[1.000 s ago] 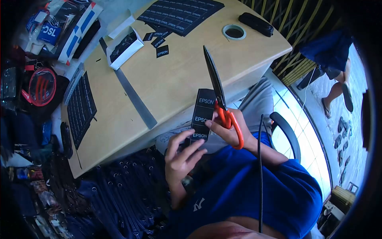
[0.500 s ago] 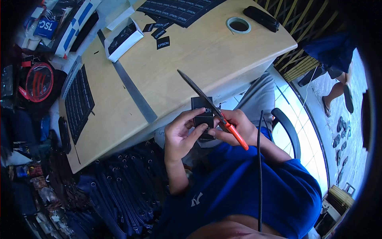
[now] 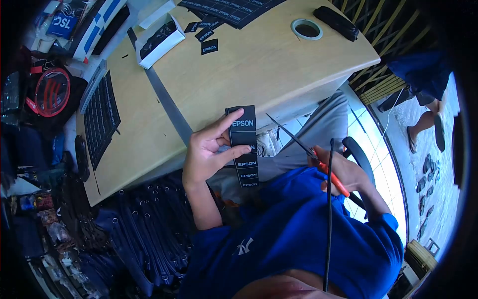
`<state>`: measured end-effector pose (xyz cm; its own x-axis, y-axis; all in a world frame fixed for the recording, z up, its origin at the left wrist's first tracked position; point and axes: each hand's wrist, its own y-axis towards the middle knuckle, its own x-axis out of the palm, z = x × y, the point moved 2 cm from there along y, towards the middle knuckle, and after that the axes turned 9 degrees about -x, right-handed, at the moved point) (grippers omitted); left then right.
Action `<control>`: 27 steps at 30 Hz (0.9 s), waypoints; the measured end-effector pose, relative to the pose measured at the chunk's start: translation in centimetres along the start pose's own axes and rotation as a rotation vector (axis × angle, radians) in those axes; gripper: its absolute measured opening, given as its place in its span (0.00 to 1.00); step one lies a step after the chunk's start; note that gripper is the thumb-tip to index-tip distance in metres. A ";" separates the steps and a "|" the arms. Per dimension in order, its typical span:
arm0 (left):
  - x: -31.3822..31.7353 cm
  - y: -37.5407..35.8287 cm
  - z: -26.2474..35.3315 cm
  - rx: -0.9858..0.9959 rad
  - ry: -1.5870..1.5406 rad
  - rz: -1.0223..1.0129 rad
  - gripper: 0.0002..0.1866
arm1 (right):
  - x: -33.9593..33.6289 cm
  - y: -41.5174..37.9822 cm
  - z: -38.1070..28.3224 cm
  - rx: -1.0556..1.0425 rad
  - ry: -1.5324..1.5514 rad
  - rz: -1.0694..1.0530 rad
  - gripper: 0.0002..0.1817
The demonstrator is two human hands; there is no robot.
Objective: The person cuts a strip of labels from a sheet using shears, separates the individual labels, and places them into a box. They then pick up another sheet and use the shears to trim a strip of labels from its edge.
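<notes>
My left hand [image 3: 211, 149] pinches a black strip of EPSON labels [image 3: 243, 134] between thumb and fingers, in front of the desk's edge. The strip hangs down toward my lap, with several white EPSON prints in a column. Off to its right, my right hand [image 3: 343, 172] grips a pair of scissors [image 3: 323, 164] with orange handles. The dark blades point up and left, apart from the strip. On the desk lie several cut EPSON labels [image 3: 209, 47], beside a white box [image 3: 162, 44] with black pieces in it.
Larger EPSON sheets [image 3: 226, 11] lie at the desk's [image 3: 239, 70] far edge, and another sheet [image 3: 102, 122] at its left. A metal ruler [image 3: 169, 102], a tape roll [image 3: 306, 30] and a black case [image 3: 336, 22] rest there too. Dark straps [image 3: 149, 229] hang below. Another person's leg [image 3: 423, 122] shows at right.
My right hand with the scissors has moved right, away from the labels. My left hand has shifted left and slightly up, and the strip now hangs unfolded in full view.
</notes>
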<state>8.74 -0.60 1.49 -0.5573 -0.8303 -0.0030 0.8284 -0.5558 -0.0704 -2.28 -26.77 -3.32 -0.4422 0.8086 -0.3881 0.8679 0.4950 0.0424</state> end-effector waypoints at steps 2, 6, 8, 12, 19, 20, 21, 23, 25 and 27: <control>-0.1 0.3 0.3 0.017 0.011 -0.030 0.33 | -1.0 -0.2 -1.0 0.113 -0.019 -0.065 0.43; 0.4 0.8 1.0 0.023 0.110 -0.159 0.34 | -1.5 -0.8 -0.6 -0.023 -0.142 -0.171 0.42; 0.8 1.1 1.3 0.019 0.127 -0.207 0.34 | -2.1 -0.5 -1.3 0.002 -0.046 -0.210 0.41; 1.2 1.3 1.7 0.038 0.289 -0.260 0.33 | -2.6 0.1 -2.3 -0.051 -0.062 -0.174 0.41; 2.1 1.5 2.1 0.026 0.297 -0.282 0.32 | -2.0 -0.3 -1.3 -0.065 -0.051 -0.138 0.39; 2.2 1.5 2.2 0.024 0.297 -0.284 0.32 | -1.9 -0.4 -1.2 -0.064 -0.049 -0.137 0.39; 2.3 1.6 2.3 0.037 0.325 -0.306 0.34 | -1.9 -0.5 -1.1 -0.045 -0.071 -0.140 0.40; 2.5 1.7 2.4 0.051 0.353 -0.330 0.35 | -1.8 -0.6 -1.1 -0.026 -0.094 -0.141 0.40; 2.7 1.8 2.4 0.064 0.377 -0.341 0.35 | -1.8 -0.6 -1.1 -0.021 -0.070 -0.129 0.39; 2.7 1.8 2.6 0.038 0.402 -0.349 0.34 | -1.7 -0.7 -0.9 0.007 -0.056 -0.136 0.39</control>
<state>8.90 -3.93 3.96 -0.7719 -0.5180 -0.3686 0.5868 -0.8036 -0.0996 -2.37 -28.22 -1.86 -0.5425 0.7151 -0.4408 0.8026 0.5962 -0.0205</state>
